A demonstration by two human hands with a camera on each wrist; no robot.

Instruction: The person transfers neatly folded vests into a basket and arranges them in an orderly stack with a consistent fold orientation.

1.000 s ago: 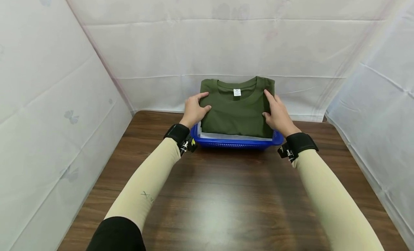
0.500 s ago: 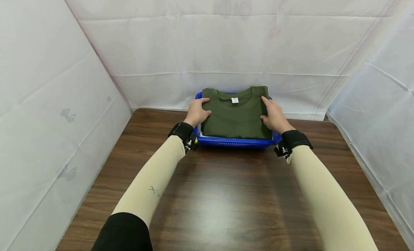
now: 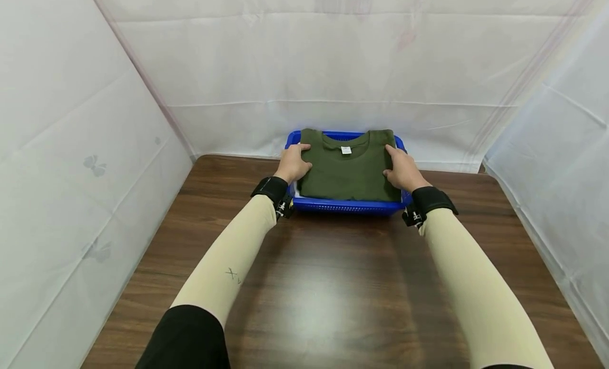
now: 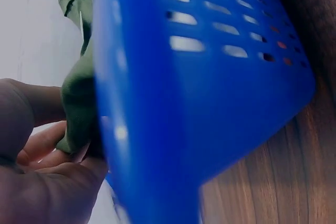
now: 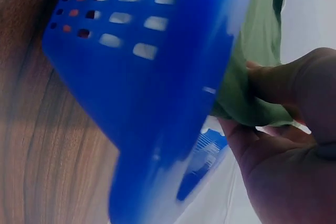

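A folded olive-green T-shirt [image 3: 349, 173] with a white neck label [image 3: 345, 150] lies in a blue plastic basket [image 3: 347, 206], neckline toward the back wall. My left hand [image 3: 293, 163] grips the shirt's left side, thumb on top and fingers tucked under the fold, as the left wrist view shows. On the other side, my right hand [image 3: 404, 169] pinches the right edge in the same way. Both hands are at the basket's rim. A little white cloth shows under the shirt at the left. Through the basket's holes, white and some red show in the wrist views.
The basket stands at the back of a brown wood-grain table [image 3: 314, 284]. White cloth walls [image 3: 266, 67] rise behind it and at both sides. The back cloth is close behind the basket's far rim.
Both hands have lowered the green shirt into the basket. Its far edge has come down, and the basket's back rim now shows behind it. The view has tilted slightly.
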